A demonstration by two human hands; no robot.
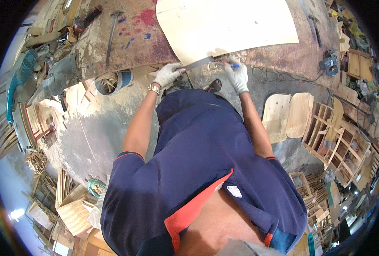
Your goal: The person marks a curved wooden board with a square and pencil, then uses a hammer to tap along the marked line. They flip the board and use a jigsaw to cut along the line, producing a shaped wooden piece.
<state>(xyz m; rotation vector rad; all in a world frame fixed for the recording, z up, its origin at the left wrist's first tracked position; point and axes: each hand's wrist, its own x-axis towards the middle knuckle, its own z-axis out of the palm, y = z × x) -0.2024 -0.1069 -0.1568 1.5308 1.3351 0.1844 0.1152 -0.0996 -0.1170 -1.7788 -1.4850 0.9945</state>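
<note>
Flat grey tool [199,63] at the near edge of the surface [153,51], lying aslant beside the lower corner of a large pale sheet [236,25]; whether the two touch, I cannot tell. The left hand [168,74], in a white glove with a watch [154,88] at the wrist, has its fingers closed on one end of the tool. The right hand [237,77], gloved likewise, is near the other end with its fingers bent; a small blue thing [236,65] shows at them, but I cannot tell whether this hand grips it or the tool.

The sheet covers the middle of the surface, where red and blue paint marks show. Left of it lies a long-handled hammer [111,38], with a dark power tool [88,20] farther left. Below the surface, a bucket [124,79] holds wood scraps. To the right, two rounded wooden panels [277,117] lie side by side on the floor [257,102], near a slatted wooden frame [336,143].
</note>
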